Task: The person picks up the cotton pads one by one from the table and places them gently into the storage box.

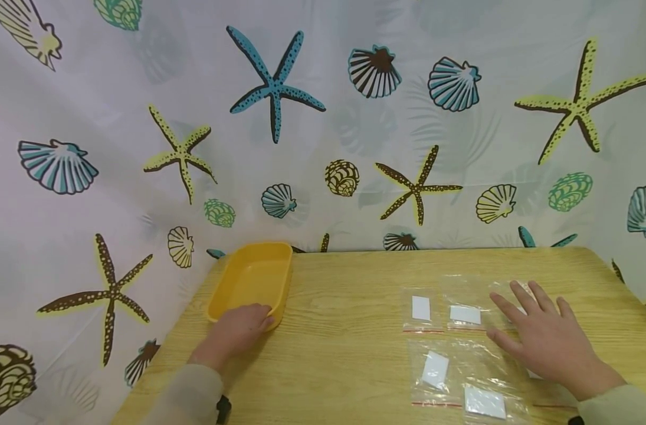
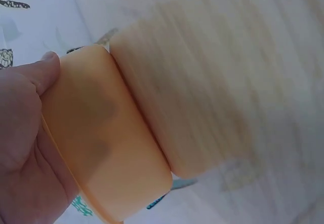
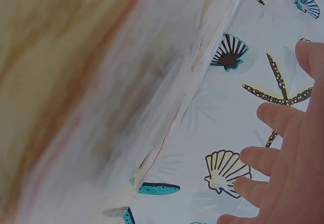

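Note:
At the table's left side stands a yellow plastic tray. My left hand grips its near rim; in the left wrist view the thumb lies against the outer wall and the other fingers are hidden behind the rim. My right hand is over the right part of the table with fingers spread and straight, holding nothing. Beneath and beside it lie clear zip bags with white cards inside, among them one bag just left of the fingertips and another below the thumb. The hand partly hides several bags.
Further left in the two rows are a bag with an upright card and one with a tilted card. The wood-grain table ends at the back against a curtain printed with shells and starfish.

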A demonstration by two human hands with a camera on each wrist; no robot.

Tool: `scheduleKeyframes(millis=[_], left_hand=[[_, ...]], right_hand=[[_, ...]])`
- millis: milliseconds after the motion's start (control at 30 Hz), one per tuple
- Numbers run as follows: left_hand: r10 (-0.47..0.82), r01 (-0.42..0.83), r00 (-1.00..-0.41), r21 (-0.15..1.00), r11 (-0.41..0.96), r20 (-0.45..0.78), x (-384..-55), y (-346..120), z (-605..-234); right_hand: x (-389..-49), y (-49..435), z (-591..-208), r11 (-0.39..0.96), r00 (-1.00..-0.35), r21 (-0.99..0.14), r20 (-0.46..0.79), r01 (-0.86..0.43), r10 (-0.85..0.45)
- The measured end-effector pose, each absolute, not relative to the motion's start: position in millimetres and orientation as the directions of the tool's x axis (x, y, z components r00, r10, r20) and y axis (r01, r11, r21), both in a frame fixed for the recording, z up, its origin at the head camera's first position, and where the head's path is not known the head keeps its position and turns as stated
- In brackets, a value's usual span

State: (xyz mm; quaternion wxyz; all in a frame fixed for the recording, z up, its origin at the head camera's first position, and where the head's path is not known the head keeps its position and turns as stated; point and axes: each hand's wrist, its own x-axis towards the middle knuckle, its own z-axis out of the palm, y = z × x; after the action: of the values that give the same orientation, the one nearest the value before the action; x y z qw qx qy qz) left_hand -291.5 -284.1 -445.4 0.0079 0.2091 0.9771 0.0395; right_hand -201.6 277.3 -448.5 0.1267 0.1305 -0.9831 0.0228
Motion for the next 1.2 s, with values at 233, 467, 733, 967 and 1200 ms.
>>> scheduleKeyframes(millis=[233, 467, 733, 967, 1200], left_hand=[[0.444, 0.443, -0.896, 0.057, 0.895, -0.007, -281.9, -263.2, -446.2], [0.469, 0.468, -0.883, 0.063, 0.881, -0.004, -272.5, -243.5, -444.6], [0.516, 0.51, -0.856, 0.105, 0.854, -0.039, -262.5, -224.2, -442.6], [0.531, 0.525, -0.842, 0.086, 0.847, -0.097, -254.7, -205.1, -442.5], [0.566, 0.563, -0.821, 0.063, 0.824, -0.076, -243.6, -180.0, -442.6]], right_hand=[[-201.2, 275.7, -448.6, 0.964, -0.932, -0.008, 0.259, -0.265, -0.254], [-201.6, 273.5, -448.6, 0.964, -0.933, -0.011, 0.253, -0.266, -0.254], [-201.2, 271.9, -448.9, 0.965, -0.937, -0.016, 0.243, -0.264, -0.252], [-201.2, 271.2, -449.9, 0.964, -0.935, -0.015, 0.247, -0.266, -0.254], [-201.8, 269.4, -448.9, 0.965, -0.937, -0.019, 0.244, -0.263, -0.25]])
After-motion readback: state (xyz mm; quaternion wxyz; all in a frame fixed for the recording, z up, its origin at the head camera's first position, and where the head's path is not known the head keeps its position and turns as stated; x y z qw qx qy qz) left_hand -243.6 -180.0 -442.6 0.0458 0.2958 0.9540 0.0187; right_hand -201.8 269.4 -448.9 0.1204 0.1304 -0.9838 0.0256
